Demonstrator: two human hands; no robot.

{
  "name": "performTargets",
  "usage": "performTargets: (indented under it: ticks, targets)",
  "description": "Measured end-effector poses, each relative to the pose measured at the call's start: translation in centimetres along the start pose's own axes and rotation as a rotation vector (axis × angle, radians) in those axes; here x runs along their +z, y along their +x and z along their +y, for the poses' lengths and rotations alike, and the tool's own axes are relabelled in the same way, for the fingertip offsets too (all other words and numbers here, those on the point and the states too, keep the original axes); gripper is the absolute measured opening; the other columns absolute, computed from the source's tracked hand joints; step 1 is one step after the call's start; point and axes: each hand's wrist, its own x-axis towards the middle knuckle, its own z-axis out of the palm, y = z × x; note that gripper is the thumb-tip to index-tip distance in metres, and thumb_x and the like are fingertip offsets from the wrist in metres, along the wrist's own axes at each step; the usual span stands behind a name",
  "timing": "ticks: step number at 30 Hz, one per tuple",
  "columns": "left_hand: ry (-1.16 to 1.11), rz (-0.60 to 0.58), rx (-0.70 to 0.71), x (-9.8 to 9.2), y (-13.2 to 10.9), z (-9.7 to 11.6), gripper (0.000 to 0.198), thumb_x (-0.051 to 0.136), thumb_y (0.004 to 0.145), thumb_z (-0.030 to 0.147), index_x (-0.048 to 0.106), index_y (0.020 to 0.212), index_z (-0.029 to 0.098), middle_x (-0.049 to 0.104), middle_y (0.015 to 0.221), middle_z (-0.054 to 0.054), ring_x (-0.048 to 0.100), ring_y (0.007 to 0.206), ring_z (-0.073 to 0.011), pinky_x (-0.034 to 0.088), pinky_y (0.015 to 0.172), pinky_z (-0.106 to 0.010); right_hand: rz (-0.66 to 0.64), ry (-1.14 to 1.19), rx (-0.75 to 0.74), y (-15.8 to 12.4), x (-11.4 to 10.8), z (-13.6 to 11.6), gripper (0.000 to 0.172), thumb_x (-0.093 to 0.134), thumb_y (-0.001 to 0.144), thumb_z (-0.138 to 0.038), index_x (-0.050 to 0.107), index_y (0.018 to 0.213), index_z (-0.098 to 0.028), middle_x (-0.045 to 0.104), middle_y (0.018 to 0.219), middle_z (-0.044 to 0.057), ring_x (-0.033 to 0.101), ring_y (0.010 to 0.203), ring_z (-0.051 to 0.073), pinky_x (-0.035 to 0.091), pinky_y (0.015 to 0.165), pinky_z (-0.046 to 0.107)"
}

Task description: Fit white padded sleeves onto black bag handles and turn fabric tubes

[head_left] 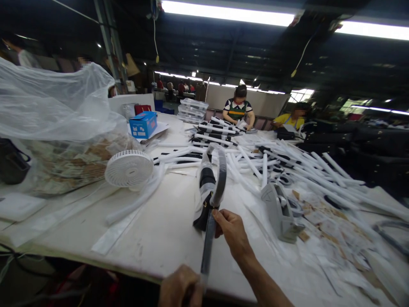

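Strap of dark material, sheathed in clear film, occupies the centre of the frame, its long axis running nearly upright with a slight lean to the right at the top. Its lower end points toward the bottom edge; its upper part arches over as a grey-wrapped loop whose bend faces the top of the frame. Just left of it, a black wrapped bundle with small metal fittings stretches along almost the same line, touching the strap near the middle.

The right hand has thumb and fingers pinched on the strap just below the loop. The left hand, blurred at the bottom centre, is closed on the lower end; its separate fingers cannot be made out.

Beneath lies a pale tabletop. A white fan and a blue box sit in the left half, beside a large clear plastic bag. White-wrapped strips pile across the centre right, above a grey tape dispenser.

Beyond, a person in a striped top sits at upper centre, another in yellow to the right. Fluorescent tubes cross the dark ceiling.
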Motion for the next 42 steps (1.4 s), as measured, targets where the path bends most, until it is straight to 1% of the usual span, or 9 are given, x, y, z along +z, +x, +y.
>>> performTargets:
  ticks: [4,8,11,14,19,24,30,36,42]
  targets:
    - [-0.355,0.030,-0.461,-0.7,4.6,2.4,0.036,0.043,0.092,0.051,0.059,0.096,0.020,0.068,0.086,-0.006,0.063,0.084,-0.0208,0.052,0.078,-0.033,0.041,-0.100,-0.072,-0.1,0.1,0.1,0.045,0.060,0.080,-0.052,0.052,0.054,-0.017,0.047,0.043,-0.005,0.038,0.041,0.008,0.030,0.043,0.022]
    - [-0.821,-0.185,-0.746,2.1,7.3,3.9,0.051,0.040,0.087,0.066,0.054,0.091,0.017,0.058,0.057,0.002,0.058,0.054,-0.0145,0.048,0.055,-0.026,0.046,-0.124,-0.123,-0.1,0.1,0.3,0.045,0.060,0.081,-0.054,0.049,0.054,-0.019,0.047,0.047,-0.005,0.044,0.046,0.010,0.035,0.048,0.023]
    - [-0.866,-0.200,-0.855,3.7,7.8,3.7,0.056,0.048,0.078,0.073,0.051,0.087,0.018,0.046,0.049,0.009,0.040,0.034,-0.0066,0.030,0.034,-0.017,-0.005,-0.145,-0.108,-0.2,-0.4,0.1,0.049,0.055,0.083,-0.060,0.049,0.055,-0.020,0.050,0.045,-0.004,0.047,0.044,0.012,0.038,0.048,0.024]
    - [-0.788,-0.198,-0.861,4.1,7.7,3.0,0.059,0.048,0.075,0.076,0.052,0.085,0.018,0.042,0.047,0.011,0.029,0.030,-0.0035,0.018,0.029,-0.015,0.066,-0.251,-0.182,0.0,-1.5,-0.8,0.049,0.052,0.085,-0.060,0.058,0.060,-0.018,0.051,0.047,-0.003,0.047,0.047,0.013,0.038,0.051,0.025]
    - [-0.729,-0.156,-0.786,4.3,7.5,2.5,0.057,0.047,0.079,0.072,0.054,0.085,0.016,0.052,0.052,0.006,0.038,0.033,-0.0046,0.026,0.031,-0.015,0.126,-0.408,-0.433,1.5,-2.6,-2.8,0.033,0.068,0.079,-0.047,0.065,0.098,-0.020,0.056,0.072,-0.003,0.045,0.057,0.012,0.039,0.055,0.024]
    - [-0.731,-0.117,-0.754,4.5,8.0,2.2,0.055,0.049,0.079,0.070,0.054,0.084,0.016,0.055,0.054,0.005,0.043,0.036,-0.0061,0.032,0.034,-0.017,0.002,-0.464,-0.581,2.8,-2.0,-3.2,0.029,0.062,0.084,-0.040,0.058,0.064,-0.020,0.047,0.067,-0.003,0.044,0.062,0.012,0.038,0.059,0.024]
    - [-0.728,-0.112,-0.742,4.5,8.5,2.0,0.055,0.048,0.078,0.071,0.054,0.082,0.017,0.054,0.054,0.005,0.043,0.037,-0.0069,0.034,0.035,-0.018,0.010,-0.356,-0.506,3.0,-1.9,-2.9,0.037,0.059,0.086,-0.046,0.054,0.060,-0.020,0.046,0.065,-0.003,0.045,0.062,0.013,0.040,0.059,0.025]
    - [-0.634,-0.070,-0.748,5.2,7.9,1.6,0.054,0.051,0.075,0.073,0.051,0.074,0.019,0.045,0.048,0.009,0.031,0.034,-0.0052,0.023,0.033,-0.018,0.085,-0.265,-0.248,1.5,-2.2,-2.6,0.034,0.072,0.072,-0.046,0.067,0.091,-0.019,0.049,0.058,-0.005,0.045,0.054,0.012,0.038,0.050,0.024]
    - [-0.575,0.001,-0.735,5.5,7.6,1.1,0.059,0.055,0.066,0.080,0.050,0.069,0.021,0.039,0.046,0.009,0.033,0.041,-0.0081,0.024,0.037,-0.019,0.193,-0.381,-0.226,-0.1,-1.9,-1.7,0.026,0.075,0.066,-0.041,0.061,0.070,-0.020,0.056,0.057,-0.004,0.052,0.055,0.013,0.041,0.051,0.022]
